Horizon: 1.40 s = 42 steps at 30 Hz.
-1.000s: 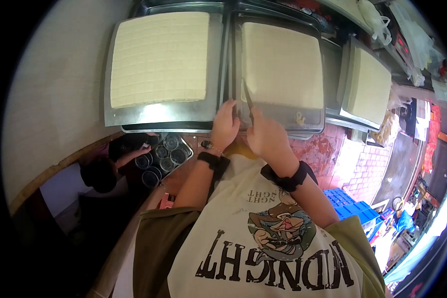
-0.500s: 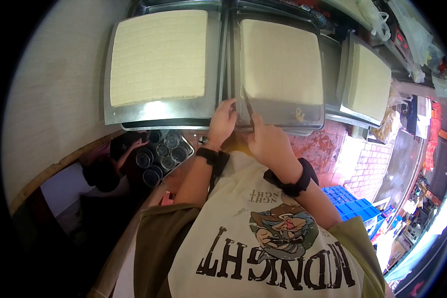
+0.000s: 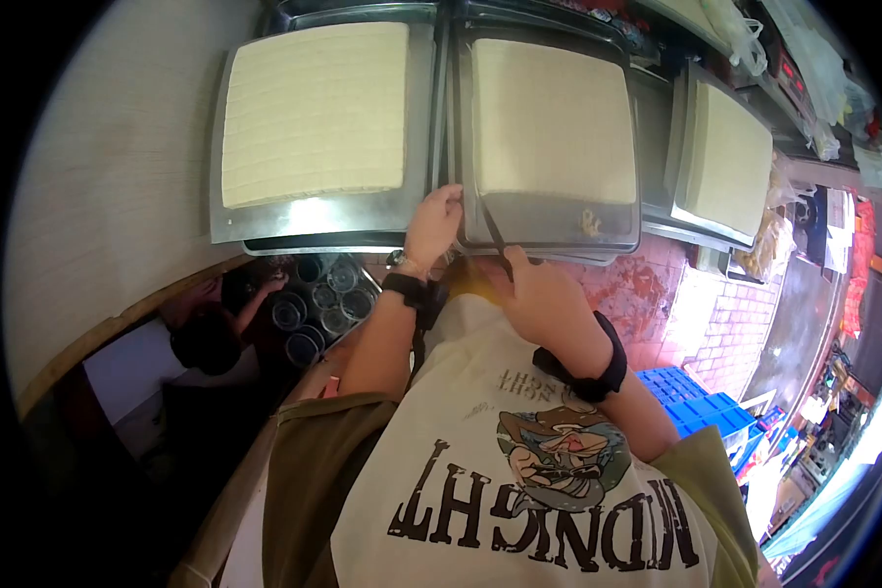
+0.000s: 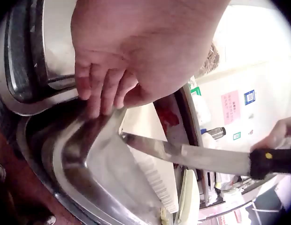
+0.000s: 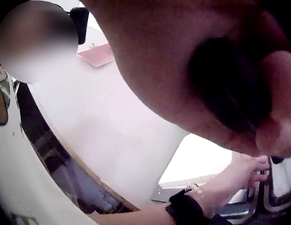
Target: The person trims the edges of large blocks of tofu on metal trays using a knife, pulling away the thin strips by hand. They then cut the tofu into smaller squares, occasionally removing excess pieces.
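Note:
My right hand [image 3: 547, 302] grips the black handle of a long knife [image 4: 209, 158]. The blade points away from me over the near left corner of the middle metal tray [image 3: 549, 227], its tip close to the tray floor. A large pale tofu slab [image 3: 554, 122] with faint grid lines lies in that tray. My left hand [image 3: 434, 227] rests its fingers on the tray's left rim; the left wrist view shows the palm and fingertips at the metal edge, near the knife tip.
To the left, another scored tofu slab [image 3: 314, 113] lies on a metal sheet [image 3: 265, 223]. A third slab [image 3: 730, 157] stands at the right. Tofu scraps [image 3: 590, 221] lie in the middle tray. Blue crates [image 3: 696, 407] stand low right; a person [image 3: 206, 338] and glass jars [image 3: 333, 304] are low left.
My right hand has drawn the knife back toward my body, and its tip has come away from the slab's near left corner. My left hand has shifted slightly left, staying at the rim.

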### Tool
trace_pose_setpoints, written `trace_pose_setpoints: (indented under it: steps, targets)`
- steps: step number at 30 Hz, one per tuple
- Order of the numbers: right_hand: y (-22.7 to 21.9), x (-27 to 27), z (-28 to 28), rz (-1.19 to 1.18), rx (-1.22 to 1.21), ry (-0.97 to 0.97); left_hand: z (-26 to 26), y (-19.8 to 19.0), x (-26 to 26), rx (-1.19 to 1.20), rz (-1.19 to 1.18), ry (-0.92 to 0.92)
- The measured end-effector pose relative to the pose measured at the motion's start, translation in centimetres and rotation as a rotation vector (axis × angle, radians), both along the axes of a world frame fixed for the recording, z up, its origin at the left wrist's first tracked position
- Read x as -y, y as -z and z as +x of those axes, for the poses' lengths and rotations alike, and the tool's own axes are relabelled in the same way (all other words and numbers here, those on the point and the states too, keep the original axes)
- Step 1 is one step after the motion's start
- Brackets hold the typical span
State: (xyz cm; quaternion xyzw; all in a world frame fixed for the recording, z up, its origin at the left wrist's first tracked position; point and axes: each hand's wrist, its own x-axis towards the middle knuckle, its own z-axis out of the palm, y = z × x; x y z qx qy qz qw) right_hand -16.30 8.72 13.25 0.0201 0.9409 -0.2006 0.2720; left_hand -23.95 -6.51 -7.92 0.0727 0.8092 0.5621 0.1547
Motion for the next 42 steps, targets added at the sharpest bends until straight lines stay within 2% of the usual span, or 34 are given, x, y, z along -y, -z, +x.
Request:
trace_pose_setpoints:
  steps: [2, 3, 5, 8, 10, 11, 13, 14, 24, 27, 30, 32, 42]
  targets:
    - [-0.7, -1.3, 0.4, -0.012, -0.006, -0.005, -0.5, 0.2, 0.0, 0.016, 0.008, -0.025]
    - [-1.0, -2.5, 0.6, -0.093, -0.037, -0.006, -0.9, 0.4, 0.0, 0.009, 0.007, -0.026]
    - [-2.2, -4.3, 1.0, -0.176, -0.067, -0.007, -1.5, 0.9, -0.1, -0.02, -0.09, -0.018]
    - [-5.8, -6.4, 0.9, -0.247, -0.089, 0.11, -2.7, 1.2, -0.7, -0.021, -0.111, -0.056]
    - [-7.1, -7.6, 0.8, -0.32, -0.087, 0.319, -3.7, 1.0, -1.6, -0.039, -0.158, -0.091]
    - [-7.6, -8.0, 0.5, -0.323, -0.089, 0.322, -4.2, 0.9, -2.1, -0.053, -0.204, -0.128]
    - [-8.1, -8.6, 0.1, -0.381, 0.023, 0.545, -5.1, 1.5, -2.9, -0.068, -0.207, -0.165]
    - [-7.6, -8.9, 0.2, -0.408, -0.004, 0.583, -5.5, 1.8, -3.2, -0.083, -0.207, -0.205]
    - [-7.5, -9.6, -0.5, -0.399, -0.107, 0.543, -7.1, 1.2, -4.7, -0.005, -0.282, -0.221]
    - [-7.4, -9.8, -0.8, -0.408, -0.096, 0.555, -7.1, 0.7, -4.8, -0.031, -0.286, -0.208]
    - [-7.5, -9.9, -1.2, -0.362, -0.069, 0.534, -7.2, 0.5, -4.8, -0.145, -0.39, -0.182]
    - [-7.7, -9.9, -1.5, -0.346, -0.064, 0.525, -7.4, 0.3, -4.6, -0.068, -0.358, -0.165]
    - [-7.3, -9.8, -1.5, -0.328, -0.098, 0.495, -7.0, 1.3, -3.9, -0.075, -0.217, -0.19]
